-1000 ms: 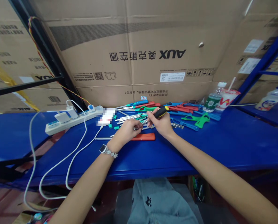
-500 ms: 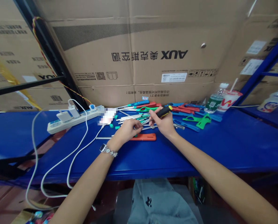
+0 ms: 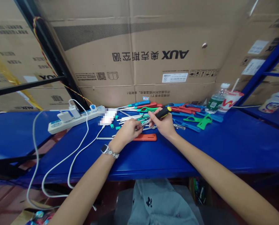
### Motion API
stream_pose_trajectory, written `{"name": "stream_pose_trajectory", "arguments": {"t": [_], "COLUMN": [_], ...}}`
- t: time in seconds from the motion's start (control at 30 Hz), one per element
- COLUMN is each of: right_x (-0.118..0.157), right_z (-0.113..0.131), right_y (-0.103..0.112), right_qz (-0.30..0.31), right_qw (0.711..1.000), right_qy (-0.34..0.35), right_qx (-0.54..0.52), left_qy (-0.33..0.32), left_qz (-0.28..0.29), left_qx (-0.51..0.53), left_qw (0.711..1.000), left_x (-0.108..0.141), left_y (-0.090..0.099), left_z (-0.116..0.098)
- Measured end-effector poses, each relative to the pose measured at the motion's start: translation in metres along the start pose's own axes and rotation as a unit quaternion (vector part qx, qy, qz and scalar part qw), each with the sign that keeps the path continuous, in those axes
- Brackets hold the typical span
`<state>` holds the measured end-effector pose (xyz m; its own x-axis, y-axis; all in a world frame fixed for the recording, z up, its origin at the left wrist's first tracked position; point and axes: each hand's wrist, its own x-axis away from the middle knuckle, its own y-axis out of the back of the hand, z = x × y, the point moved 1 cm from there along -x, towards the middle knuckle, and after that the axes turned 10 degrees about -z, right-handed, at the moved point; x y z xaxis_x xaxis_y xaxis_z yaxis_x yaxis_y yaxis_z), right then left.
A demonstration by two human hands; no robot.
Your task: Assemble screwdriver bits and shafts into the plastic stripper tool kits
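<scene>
My right hand (image 3: 163, 125) is closed round a screwdriver (image 3: 163, 112) with a black and yellow handle, its shaft slanting down to the left. The screwdriver's tip is near the fingers of my left hand (image 3: 128, 130), which are pinched together; what they hold, if anything, is too small and covered to make out. Just below my left hand lies an orange lighter-like handle (image 3: 149, 137) with a long metal rod to its left. Behind both hands is a pile of metal tubes (image 3: 130, 118) and small green caps (image 3: 118, 128).
Red handles (image 3: 186, 108), blue handles and a green handle piece (image 3: 204, 122) lie to the right. Beyond them stand a water bottle (image 3: 215, 100) and a paper cup (image 3: 230, 100). A power strip (image 3: 77, 120) with white cables sits at left. A cardboard box (image 3: 139, 72) backs the blue table (image 3: 224, 150).
My right hand and the screwdriver have shifted very slightly left and down. My left hand has barely moved, its wrist turned a little. The other things lie as before.
</scene>
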<state>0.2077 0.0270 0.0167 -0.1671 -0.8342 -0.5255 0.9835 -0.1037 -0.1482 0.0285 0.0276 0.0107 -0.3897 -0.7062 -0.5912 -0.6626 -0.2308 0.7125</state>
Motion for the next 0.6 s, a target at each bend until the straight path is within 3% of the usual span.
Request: {"name": "stream_pose_trajectory", "arguments": {"t": [0.2, 0.43, 0.6], "right_x": [-0.002, -0.007, -0.007], "right_z": [0.005, 0.009, 0.007], "right_y": [0.002, 0.024, 0.025], "right_qz": [-0.023, -0.035, -0.015], "right_qw": [1.0, 0.996, 0.995], "right_qy": [-0.001, -0.001, 0.009], "right_qx": [0.006, 0.078, 0.101], "left_qy": [-0.03, -0.031, -0.028], "left_qz": [-0.006, 0.081, 0.11], "left_qx": [0.011, 0.03, 0.006], "left_qw": [0.999, 0.996, 0.994], "left_x": [0.002, 0.008, 0.011], "left_y": [-0.004, -0.014, -0.019], "left_z": [-0.006, -0.019, -0.019]}}
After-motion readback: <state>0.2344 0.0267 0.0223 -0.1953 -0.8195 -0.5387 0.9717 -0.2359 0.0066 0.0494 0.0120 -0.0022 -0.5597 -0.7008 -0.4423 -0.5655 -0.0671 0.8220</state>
